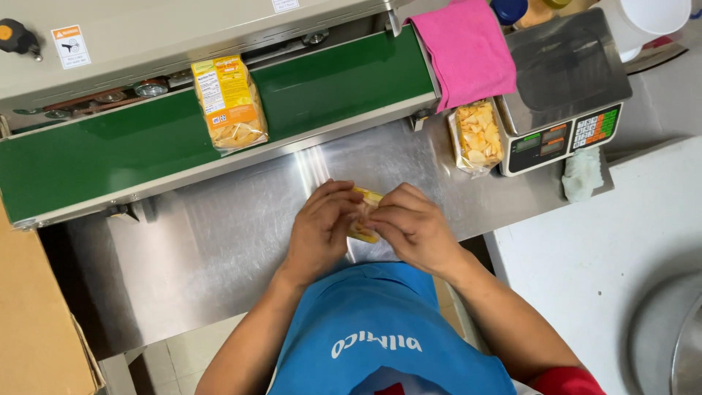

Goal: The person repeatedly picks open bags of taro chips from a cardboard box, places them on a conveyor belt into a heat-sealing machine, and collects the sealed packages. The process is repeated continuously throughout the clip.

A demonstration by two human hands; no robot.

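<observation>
Both my hands meet over the steel table, holding one small clear bag of yellow chips (365, 213) between them. My left hand (319, 227) grips its left side and my right hand (413, 225) covers its right side, so most of the bag is hidden. A second chip bag with an orange-yellow label (229, 102) lies on the green conveyor belt (131, 150) of the sealing machine, up and to the left of my hands. A third clear bag of chips (477, 137) lies beside the scale, up and to the right of my right hand.
The grey sealing machine (146, 36) runs along the back. A pink cloth (468, 47) hangs off its right end. A digital scale (567, 88) stands at the right, with a white rag (583, 174) below it. A white counter (585, 256) lies right; a cardboard box (36, 307) lies left.
</observation>
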